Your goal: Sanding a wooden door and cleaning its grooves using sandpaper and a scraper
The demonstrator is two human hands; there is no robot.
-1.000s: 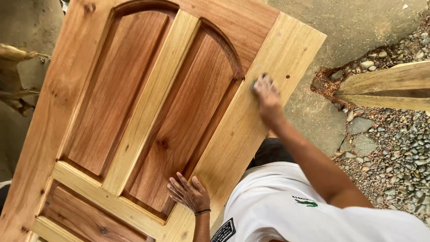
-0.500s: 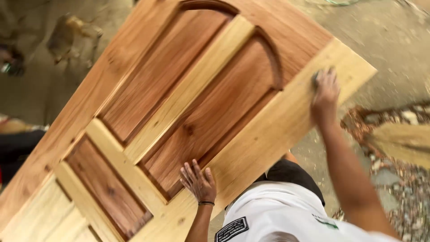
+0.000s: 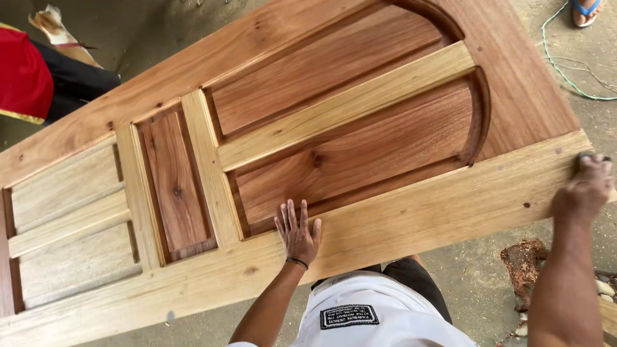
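right hand point(image 3: 583, 189) sits at the right edge of the frame, fingers curled down over a small dark pad point(image 3: 591, 157) that pokes out just above the knuckles; it is pressed onto the near stile of the door point(image 3: 360, 122), right at that stile's far-right end. can't tell what the pad is made of, most of it is under the hand. left hand point(image 3: 297, 232) is at lower centre, flat and open, fingers spread, holding nothing, palm on the same stile with fingertips reaching the lip of the lower arched panel. a dark band sits on that wrist. the door's long axis runs from lower left of the frame up to upper right, so the pale stile point(image 3: 411, 222) under both hands stretches leftward from the right hand, past the left hand, on to the lower left corner. right hand is at the end of the run; the whole unswept length lies to its left. left hand is nearer the door's middle. beyond the stile: two arched reddish panels split by a pale mullion point(image 3: 347, 106), then a cross rail and smaller panels at left. outside the door: a green cord point(image 3: 559, 67) on the concrete upper right, a sandalled foot point(image 3: 586, 9) at the top right corner, someone in red and black point(image 3: 32, 77) at upper left, sawdust pile point(image 3: 524, 263) lower right.
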